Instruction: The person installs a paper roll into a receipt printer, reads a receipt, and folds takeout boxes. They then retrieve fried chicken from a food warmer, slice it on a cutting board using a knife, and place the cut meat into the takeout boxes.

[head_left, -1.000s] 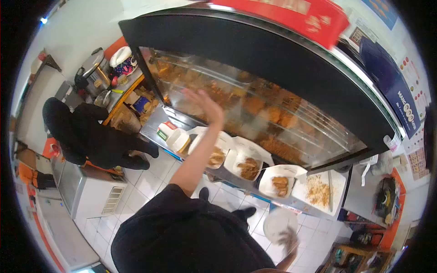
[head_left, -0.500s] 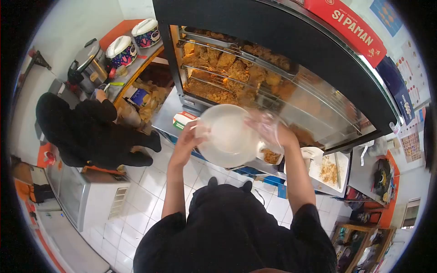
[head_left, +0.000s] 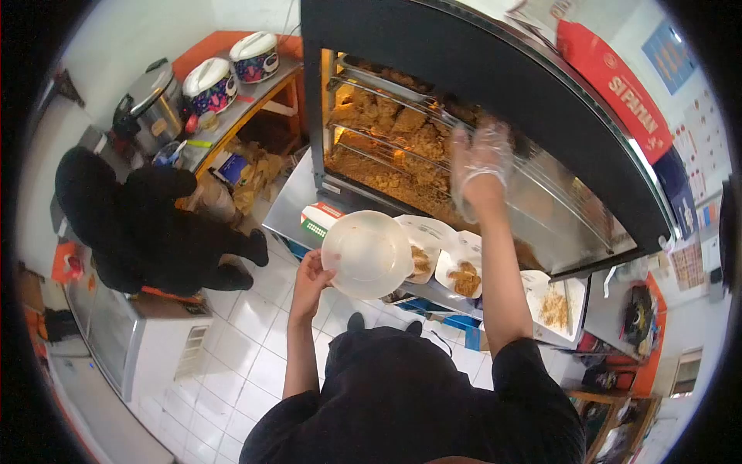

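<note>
My left hand (head_left: 311,281) grips the rim of a translucent white plastic bowl (head_left: 366,255), which is held up over the counter's front edge. My right hand (head_left: 481,158), in a clear plastic glove, is raised with its fingers apart at the glass front of the black display cabinet (head_left: 371,31). Fried chicken (head_left: 410,120) lies on wire racks behind the hand. Below, on the counter, two open white paper boxes hold pieces of food; one box (head_left: 471,246) stands under my right forearm, and the other (head_left: 429,229) is partly behind the bowl.
A red, white and green carton (head_left: 320,219) rests on the metal counter (head_left: 290,205). To the right is a white tray (head_left: 572,336) with crumbs and tongs. At left, a person in black (head_left: 147,224) bends beside a shelf bearing a cooker (head_left: 154,104) and patterned containers.
My right hand has left the bowl and risen to the cabinet front. The bowl, still in my left hand, has moved slightly left and down. The paper boxes show more.
</note>
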Demonstrator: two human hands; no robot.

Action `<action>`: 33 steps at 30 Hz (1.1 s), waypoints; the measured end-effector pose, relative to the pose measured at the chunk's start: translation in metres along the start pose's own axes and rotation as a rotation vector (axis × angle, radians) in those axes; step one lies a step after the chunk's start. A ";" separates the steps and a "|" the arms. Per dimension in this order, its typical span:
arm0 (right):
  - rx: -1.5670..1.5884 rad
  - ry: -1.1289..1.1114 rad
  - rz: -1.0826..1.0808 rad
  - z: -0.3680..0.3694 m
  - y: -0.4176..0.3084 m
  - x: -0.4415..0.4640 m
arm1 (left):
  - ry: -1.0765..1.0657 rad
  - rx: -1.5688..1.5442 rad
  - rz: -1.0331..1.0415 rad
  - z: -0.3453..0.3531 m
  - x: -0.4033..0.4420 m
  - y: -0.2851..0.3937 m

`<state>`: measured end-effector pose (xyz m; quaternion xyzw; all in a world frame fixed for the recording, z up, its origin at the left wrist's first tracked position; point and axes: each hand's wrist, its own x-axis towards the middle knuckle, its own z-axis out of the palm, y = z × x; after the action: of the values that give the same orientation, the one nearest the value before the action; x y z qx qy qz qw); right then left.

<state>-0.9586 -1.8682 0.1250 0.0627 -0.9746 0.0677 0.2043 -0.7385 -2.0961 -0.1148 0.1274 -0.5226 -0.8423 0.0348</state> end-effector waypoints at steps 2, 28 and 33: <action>-0.043 -0.070 0.131 -0.007 0.004 0.014 | -0.003 -0.013 -0.004 0.001 -0.003 -0.004; 0.158 -0.190 -0.122 0.036 0.088 0.112 | -0.134 0.051 -0.119 0.024 0.010 -0.011; 0.007 -0.077 -0.162 0.080 0.112 0.117 | -0.154 0.049 -0.115 0.027 0.012 -0.008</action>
<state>-1.1134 -1.7821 0.0881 0.1448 -0.9732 0.0518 0.1711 -0.7563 -2.0711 -0.1131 0.0931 -0.5360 -0.8371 -0.0570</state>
